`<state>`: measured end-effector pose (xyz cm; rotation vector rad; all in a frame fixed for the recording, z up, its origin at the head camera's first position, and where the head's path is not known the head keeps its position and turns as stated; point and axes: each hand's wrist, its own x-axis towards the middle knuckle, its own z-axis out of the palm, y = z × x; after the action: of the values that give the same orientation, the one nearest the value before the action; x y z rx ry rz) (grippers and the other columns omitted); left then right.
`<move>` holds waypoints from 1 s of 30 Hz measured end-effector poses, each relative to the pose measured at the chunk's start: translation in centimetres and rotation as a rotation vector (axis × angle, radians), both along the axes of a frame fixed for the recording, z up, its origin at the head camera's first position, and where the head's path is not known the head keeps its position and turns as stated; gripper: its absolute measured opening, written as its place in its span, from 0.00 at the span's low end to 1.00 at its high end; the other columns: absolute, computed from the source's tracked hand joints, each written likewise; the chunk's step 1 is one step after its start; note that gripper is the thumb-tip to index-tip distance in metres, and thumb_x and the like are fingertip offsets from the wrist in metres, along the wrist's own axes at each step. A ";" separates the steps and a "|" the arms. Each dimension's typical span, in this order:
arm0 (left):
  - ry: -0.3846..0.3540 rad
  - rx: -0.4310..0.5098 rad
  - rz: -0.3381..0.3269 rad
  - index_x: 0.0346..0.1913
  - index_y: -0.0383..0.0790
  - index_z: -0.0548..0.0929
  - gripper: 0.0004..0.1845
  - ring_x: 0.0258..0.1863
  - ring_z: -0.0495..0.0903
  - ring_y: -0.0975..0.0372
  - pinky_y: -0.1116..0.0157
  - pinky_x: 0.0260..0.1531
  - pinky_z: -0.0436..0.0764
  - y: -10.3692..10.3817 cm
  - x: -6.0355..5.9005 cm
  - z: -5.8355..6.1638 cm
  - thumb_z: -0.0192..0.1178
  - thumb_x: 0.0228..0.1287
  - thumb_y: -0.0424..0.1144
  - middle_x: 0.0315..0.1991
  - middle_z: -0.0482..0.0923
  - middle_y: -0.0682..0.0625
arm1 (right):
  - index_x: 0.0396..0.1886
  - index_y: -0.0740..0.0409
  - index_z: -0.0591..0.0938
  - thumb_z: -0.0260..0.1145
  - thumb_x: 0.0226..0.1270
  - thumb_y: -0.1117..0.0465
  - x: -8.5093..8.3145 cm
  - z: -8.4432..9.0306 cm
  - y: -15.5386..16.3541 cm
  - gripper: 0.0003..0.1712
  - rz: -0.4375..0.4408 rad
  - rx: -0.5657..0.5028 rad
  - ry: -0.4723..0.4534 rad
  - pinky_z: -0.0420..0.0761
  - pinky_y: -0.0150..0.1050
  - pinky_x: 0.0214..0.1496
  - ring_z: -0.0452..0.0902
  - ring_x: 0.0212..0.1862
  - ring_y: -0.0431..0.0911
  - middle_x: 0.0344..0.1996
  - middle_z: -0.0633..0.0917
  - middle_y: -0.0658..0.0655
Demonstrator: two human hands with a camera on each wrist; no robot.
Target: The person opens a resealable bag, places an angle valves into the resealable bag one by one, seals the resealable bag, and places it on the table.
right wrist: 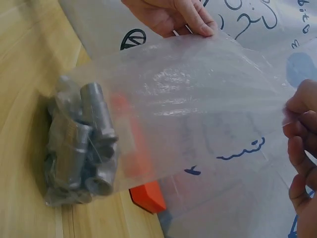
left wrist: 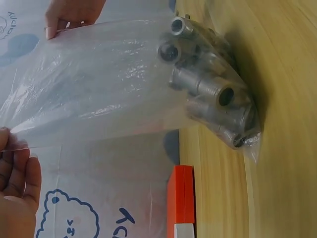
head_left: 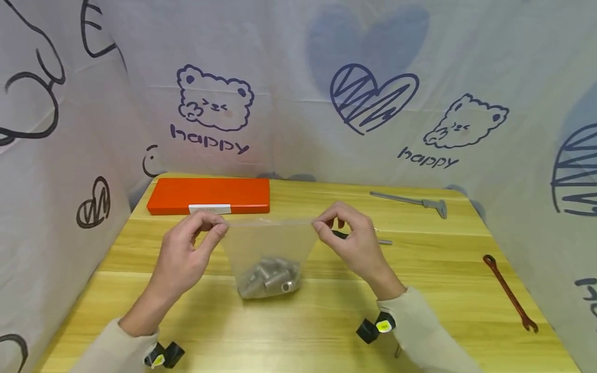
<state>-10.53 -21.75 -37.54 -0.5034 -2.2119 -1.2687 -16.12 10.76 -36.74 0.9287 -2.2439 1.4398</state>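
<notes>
A clear plastic bag (head_left: 268, 241) is stretched between both hands by its top corners. My left hand (head_left: 185, 254) pinches the upper left corner between thumb and fingers, and my right hand (head_left: 352, 243) pinches the upper right one. In the bottom of the bag lie several grey metal tube-shaped fittings (head_left: 275, 277), heaped together. Both wrist views show the hollow ends of these metal fittings (left wrist: 205, 87) through the film. The bag's bottom appears to rest on the table.
An orange-red case (head_left: 210, 194) with a white label lies at the back left of the wooden table (head_left: 280, 342). Calipers (head_left: 410, 201) are at the back right, a reddish-brown wrench (head_left: 510, 292) at the right edge. Behind my right hand lies a partly hidden thin tool (head_left: 384, 242).
</notes>
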 end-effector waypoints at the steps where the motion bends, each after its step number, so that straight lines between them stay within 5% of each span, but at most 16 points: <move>1: 0.013 0.009 0.005 0.46 0.35 0.87 0.01 0.43 0.81 0.71 0.81 0.54 0.77 0.1 0.0 0.0 0.66 0.78 0.30 0.41 0.87 0.50 | 0.39 0.49 0.88 0.71 0.76 0.67 0.0 0.0 -0.1 0.08 -0.002 -0.008 0.003 0.72 0.37 0.46 0.77 0.37 0.43 0.35 0.89 0.48; 5: 0.062 0.014 0.028 0.45 0.34 0.86 0.02 0.41 0.81 0.70 0.81 0.52 0.77 0.6 -0.2 -0.1 0.66 0.76 0.26 0.39 0.86 0.50 | 0.40 0.51 0.88 0.70 0.77 0.65 -0.2 0.5 0.1 0.05 0.001 0.018 -0.006 0.73 0.38 0.48 0.78 0.39 0.43 0.33 0.88 0.48; 9: 0.090 -0.011 0.022 0.45 0.35 0.86 0.04 0.39 0.81 0.68 0.79 0.49 0.77 0.9 -0.1 -0.3 0.66 0.75 0.25 0.38 0.86 0.52 | 0.51 0.50 0.90 0.72 0.76 0.59 0.0 2.9 -0.8 0.09 -0.012 0.144 0.018 0.74 0.39 0.50 0.77 0.43 0.41 0.43 0.90 0.46; 15: 0.084 0.002 0.002 0.47 0.35 0.86 0.02 0.39 0.81 0.68 0.79 0.48 0.77 0.9 0.0 -0.6 0.65 0.78 0.28 0.39 0.86 0.52 | 0.54 0.49 0.92 0.73 0.76 0.46 0.4 7.5 -6.7 0.16 0.058 0.534 0.311 0.70 0.44 0.55 0.76 0.50 0.45 0.49 0.92 0.48; 19: 0.082 -0.004 -0.037 0.48 0.34 0.86 0.02 0.40 0.81 0.67 0.78 0.50 0.77 0.9 0.0 -0.5 0.65 0.79 0.28 0.41 0.86 0.51 | 0.49 0.45 0.93 0.72 0.79 0.46 0.4 8.3 -9.8 0.12 0.117 0.715 0.379 0.62 0.41 0.48 0.74 0.46 0.43 0.43 0.92 0.43; 30: 0.047 -0.044 0.001 0.47 0.36 0.87 0.02 0.43 0.81 0.68 0.79 0.49 0.77 0.5 0.2 0.0 0.66 0.78 0.30 0.43 0.87 0.53 | 0.39 0.45 0.90 0.70 0.77 0.57 -0.2 7.7 -11.5 0.05 0.141 0.758 0.360 0.60 0.41 0.47 0.75 0.41 0.42 0.36 0.89 0.41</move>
<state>-10.36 -21.26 -37.51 -0.5437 -2.2049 -1.1981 -16.31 -0.73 -29.01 1.4427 -2.4734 0.3616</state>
